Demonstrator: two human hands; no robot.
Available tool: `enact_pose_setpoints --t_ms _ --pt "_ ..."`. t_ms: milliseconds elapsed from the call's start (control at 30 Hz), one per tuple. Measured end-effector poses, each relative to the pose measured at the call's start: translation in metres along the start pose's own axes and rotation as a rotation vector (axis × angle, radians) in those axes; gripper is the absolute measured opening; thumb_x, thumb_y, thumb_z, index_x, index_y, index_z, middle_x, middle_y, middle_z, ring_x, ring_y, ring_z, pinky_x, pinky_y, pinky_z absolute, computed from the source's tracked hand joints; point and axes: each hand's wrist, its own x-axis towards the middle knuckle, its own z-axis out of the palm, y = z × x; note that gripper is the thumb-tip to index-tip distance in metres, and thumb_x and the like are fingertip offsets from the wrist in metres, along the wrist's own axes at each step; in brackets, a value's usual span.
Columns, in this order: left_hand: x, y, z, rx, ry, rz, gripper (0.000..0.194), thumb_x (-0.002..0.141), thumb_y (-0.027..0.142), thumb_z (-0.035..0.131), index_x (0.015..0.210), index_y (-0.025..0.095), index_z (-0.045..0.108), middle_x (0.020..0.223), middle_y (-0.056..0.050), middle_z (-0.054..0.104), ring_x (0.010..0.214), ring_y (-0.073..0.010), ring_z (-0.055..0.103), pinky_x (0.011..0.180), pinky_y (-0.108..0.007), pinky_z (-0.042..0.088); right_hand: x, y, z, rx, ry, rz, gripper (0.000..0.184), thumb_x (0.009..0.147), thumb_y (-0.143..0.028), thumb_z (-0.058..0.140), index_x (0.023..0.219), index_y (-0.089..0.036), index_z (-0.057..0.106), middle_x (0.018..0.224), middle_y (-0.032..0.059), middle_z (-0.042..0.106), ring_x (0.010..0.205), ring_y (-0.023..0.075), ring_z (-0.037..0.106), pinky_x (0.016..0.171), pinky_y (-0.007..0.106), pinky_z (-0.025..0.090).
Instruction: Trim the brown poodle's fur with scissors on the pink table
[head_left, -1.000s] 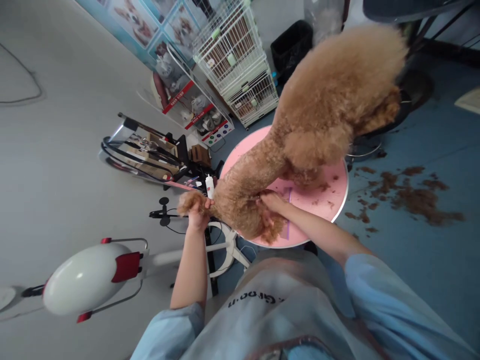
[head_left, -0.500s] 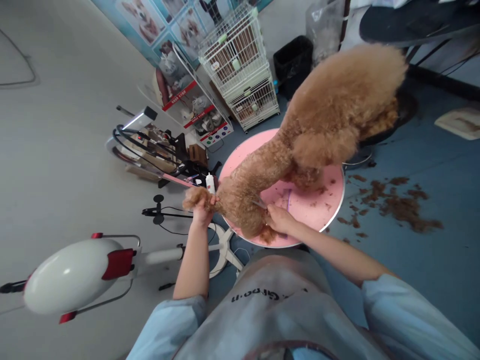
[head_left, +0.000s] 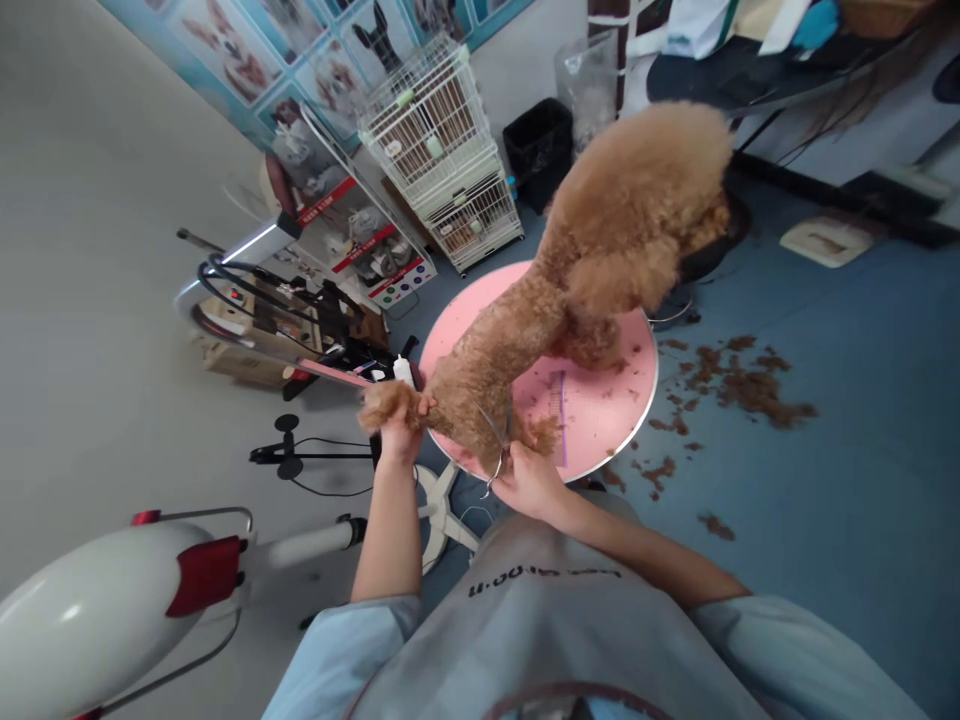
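Observation:
A fluffy brown poodle (head_left: 600, 260) stands on a round pink grooming table (head_left: 607, 400), rear end toward me. My left hand (head_left: 401, 430) is closed round the dog's tail (head_left: 382, 405), holding it out to the left. Scissors (head_left: 496, 445) sit in my right hand (head_left: 529, 480), which is closed on them just below the dog's rump, blades pointing up into the fur. A purple comb (head_left: 559, 415) lies on the table beside that hand.
Clipped brown fur (head_left: 742, 385) litters the blue floor at right. A white and red dryer on a stand (head_left: 112, 610) is at lower left. A white bottle (head_left: 403, 370), a wire cage (head_left: 450, 150), a black bin (head_left: 540, 145) and display racks stand behind.
My right hand has drawn back from the dog's hind leg toward me, bringing the scissors into view below the rump. My left hand keeps hold of the tail.

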Motion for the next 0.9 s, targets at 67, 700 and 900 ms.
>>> enact_pose_setpoints --t_ms 67,700,900 --pt "-0.001 0.000 -0.001 0.008 -0.005 0.003 0.046 0.057 0.050 0.083 0.060 0.019 0.048 0.052 0.002 0.041 0.059 -0.0128 0.051 0.071 -0.030 0.047 -0.002 -0.003 0.002 0.015 0.012 0.021 0.023 0.083 -0.020 0.055 0.105 -0.014 0.052 0.101 0.0147 0.069 0.092 0.0257 0.067 0.074 0.030 0.046" --pt "-0.002 0.004 -0.002 0.038 -0.002 -0.014 0.052 0.048 0.050 0.086 0.063 0.020 0.047 0.052 0.002 0.040 0.061 -0.0136 0.052 0.072 -0.030 0.046 -0.009 -0.026 0.015 0.325 0.154 0.053 0.014 0.079 -0.021 0.062 0.092 -0.018 0.058 0.087 0.0084 0.072 0.082 0.0219 0.068 0.067 0.026 0.043" --pt "-0.001 0.006 -0.005 0.070 -0.011 -0.042 0.052 0.050 0.051 0.084 0.065 0.019 0.047 0.054 0.003 0.041 0.062 -0.0124 0.052 0.070 -0.028 0.045 -0.009 -0.028 0.017 0.374 0.139 0.041 0.015 0.076 -0.017 0.063 0.090 -0.017 0.059 0.083 0.0059 0.071 0.078 0.0193 0.066 0.065 0.024 0.040"
